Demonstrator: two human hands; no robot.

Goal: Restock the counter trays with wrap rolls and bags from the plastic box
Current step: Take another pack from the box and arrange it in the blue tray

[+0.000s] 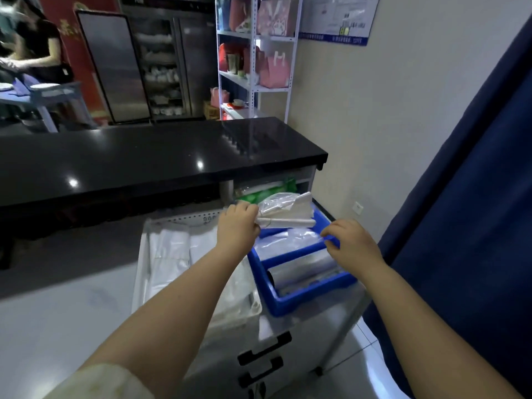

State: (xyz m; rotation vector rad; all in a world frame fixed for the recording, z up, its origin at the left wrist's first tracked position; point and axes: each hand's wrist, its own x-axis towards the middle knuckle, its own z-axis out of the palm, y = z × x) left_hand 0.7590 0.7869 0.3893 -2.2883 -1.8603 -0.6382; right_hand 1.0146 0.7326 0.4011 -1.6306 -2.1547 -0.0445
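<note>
**Colleague:** While you're stood there, what's in front of you, biggest first?

**Me:** Long glossy black surface [149,156] at the back. Below it, on a low white cabinet, the clear plastic box [184,254] lined with white sheeting, and just beside it, to my right, the blue plastic tray [299,300] with its dividers. A roll of clear wrap [302,270] lies in the tray's nearest compartment; more clear film fills the one behind.

**Colleague:** And the bags?

**Me:** A tied bundle of clear and white plastic bags [288,214] hangs over the tray's far compartment. I'd judge it very light, soft and slippery, likely to slump and fan out, so the tied neck is the place to take it.

**Colleague:** Your hands?

**Me:** My left hand [237,226] is closed round that tied end, holding the bundle. My right hand [349,240] carries nothing; its fingers are curled, narrowly parted, tips resting at the tray's right rim by the film.
</note>
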